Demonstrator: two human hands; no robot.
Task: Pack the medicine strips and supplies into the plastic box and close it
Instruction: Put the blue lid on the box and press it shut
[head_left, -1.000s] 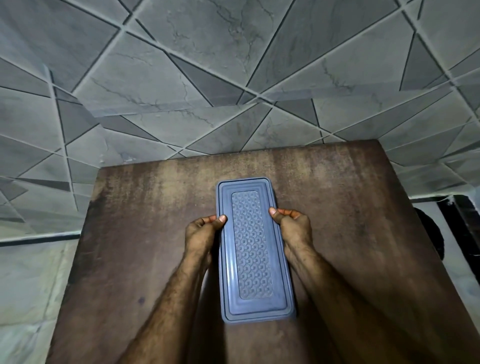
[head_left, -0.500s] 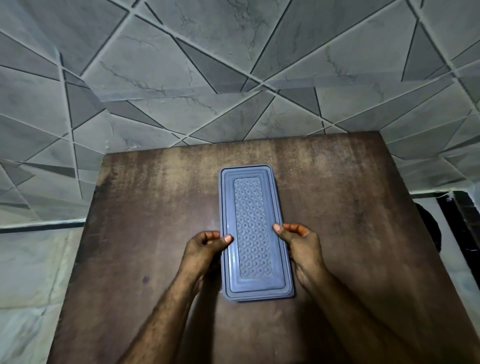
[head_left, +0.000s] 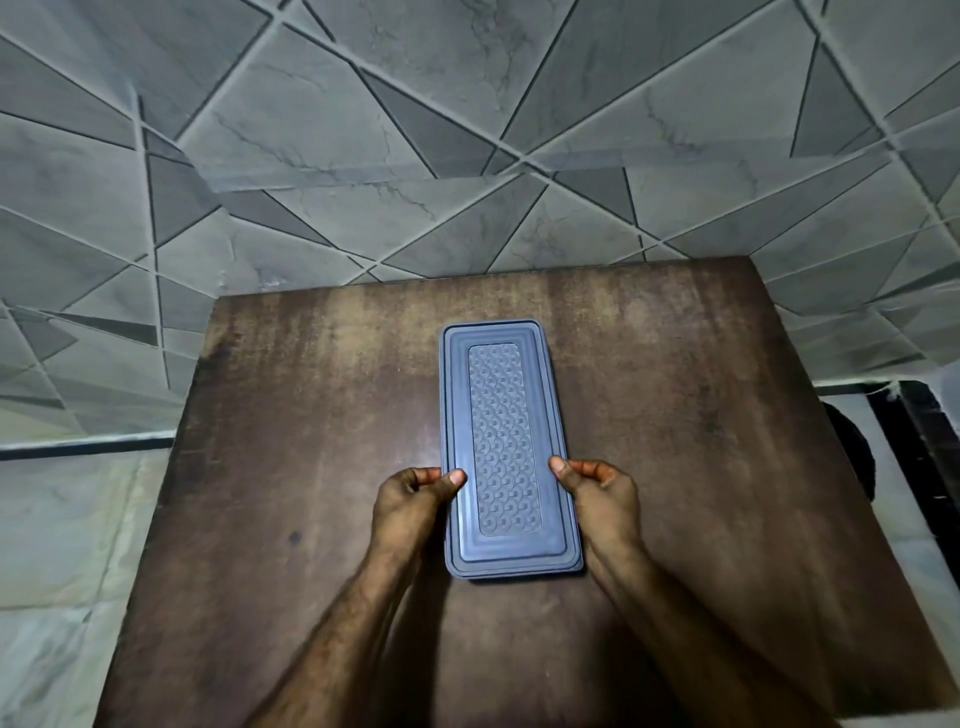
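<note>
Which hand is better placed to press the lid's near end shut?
Left hand, only just. Both it and the right hand pinch the lid at its long edges, but the left thumb sits slightly nearer that end.

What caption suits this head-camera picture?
Left hand and right hand pinch the lidded blue plastic box on a brown table.

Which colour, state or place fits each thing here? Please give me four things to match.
Things:
1. plastic box
2. table
3. left hand
4. right hand

Matches:
a. brown, worn surface
b. grips the box's right edge
c. blue-grey, closed
d. grips the box's left edge

Pairs: 1-c, 2-a, 3-d, 4-b
</note>
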